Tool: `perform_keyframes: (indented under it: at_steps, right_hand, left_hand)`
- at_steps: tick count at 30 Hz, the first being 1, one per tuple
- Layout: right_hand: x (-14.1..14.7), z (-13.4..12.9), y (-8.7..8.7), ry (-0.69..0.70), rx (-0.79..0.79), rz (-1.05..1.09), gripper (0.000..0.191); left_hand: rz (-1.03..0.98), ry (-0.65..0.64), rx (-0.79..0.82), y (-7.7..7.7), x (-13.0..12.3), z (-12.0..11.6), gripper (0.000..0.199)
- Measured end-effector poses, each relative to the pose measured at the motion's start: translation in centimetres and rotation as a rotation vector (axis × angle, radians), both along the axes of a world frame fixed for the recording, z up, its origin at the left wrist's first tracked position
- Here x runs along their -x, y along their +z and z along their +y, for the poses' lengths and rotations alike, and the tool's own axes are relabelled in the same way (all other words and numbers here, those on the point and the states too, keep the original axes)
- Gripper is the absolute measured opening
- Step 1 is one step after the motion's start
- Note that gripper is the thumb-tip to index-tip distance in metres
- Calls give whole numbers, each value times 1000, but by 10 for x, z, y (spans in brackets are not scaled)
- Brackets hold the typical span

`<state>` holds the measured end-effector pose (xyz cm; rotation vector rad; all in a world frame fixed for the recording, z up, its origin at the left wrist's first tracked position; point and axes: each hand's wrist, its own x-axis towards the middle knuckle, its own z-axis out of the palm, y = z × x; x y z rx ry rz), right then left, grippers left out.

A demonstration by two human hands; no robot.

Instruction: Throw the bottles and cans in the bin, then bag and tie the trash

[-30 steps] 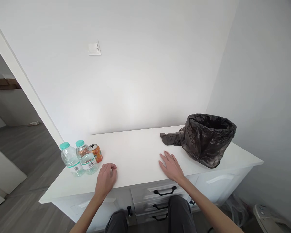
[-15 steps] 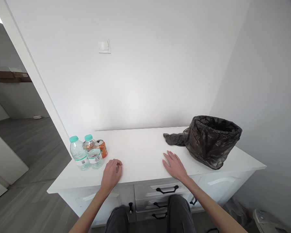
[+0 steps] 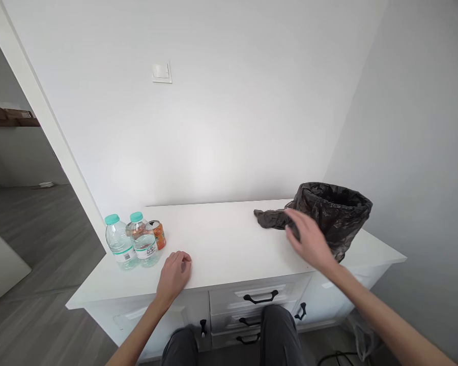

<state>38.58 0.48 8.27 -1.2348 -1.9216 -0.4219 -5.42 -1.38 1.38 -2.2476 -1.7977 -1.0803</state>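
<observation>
My left hand (image 3: pixel 174 273) rests on the white cabinet top (image 3: pixel 221 244) near its front edge, fingers curled with nothing in them. Raised over the right part of the top, my right hand (image 3: pixel 309 243) has its thumb and fingers apart and holds nothing. It hides part of a bin lined with a black plastic bag (image 3: pixel 338 216), whose loose end (image 3: pixel 269 218) lies on the surface to the left. Two clear bottles with teal caps, one at the left (image 3: pixel 120 246) and one beside it (image 3: pixel 144 244), stand upright left of my left hand. Partly behind them is an orange can (image 3: pixel 159 236).
A wall with a light switch (image 3: pixel 161 72) rises behind the cabinet, and another wall stands at the right. Drawers with black handles (image 3: pixel 260 297) are below the front edge, close to my knees. A clear plastic bag (image 3: pixel 361 335) lies on the floor at lower right.
My right hand has lifted off the cabinet top and moved right, in front of the black-lined bin. My left hand has stayed in place. The view has shifted slightly.
</observation>
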Motion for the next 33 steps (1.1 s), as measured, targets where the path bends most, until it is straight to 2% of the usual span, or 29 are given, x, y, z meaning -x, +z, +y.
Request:
perform_keyframes:
  at_steps: [3,4,6,8,11,15,18,24,28,33]
  right_hand:
    - [-37,-6,52,-145,-180,33,51]
    - [-49,-6,63,-197,-205,26,51]
    - [-72,-4,73,-288,-215,0,50]
    - [-91,0,70,-357,-189,-39,48]
    - [-112,8,55,-422,-95,-56,53]
    - [-121,11,37,-436,16,102,68]
    - [-119,10,33,-427,8,188,74]
    - [-100,4,35,-359,-38,222,76]
    - [-68,-4,40,-268,-20,221,69]
    - [-9,-15,50,-122,9,252,58]
  left_hand:
    - [-10,-1,4,0,0,0,13]
    - [-13,-1,6,0,0,0,13]
    - [-18,-3,8,-1,1,1,12]
    - [-20,-7,10,-1,1,1,13]
    - [-18,-13,8,-2,2,0,13]
    - [-8,-17,0,-4,2,-1,13]
    - [-2,-23,-3,-6,3,-1,13]
    - [-5,-24,-4,-7,3,-1,14]
    - [-3,-21,7,-6,2,-2,14]
    - [2,-19,14,-4,1,-3,14]
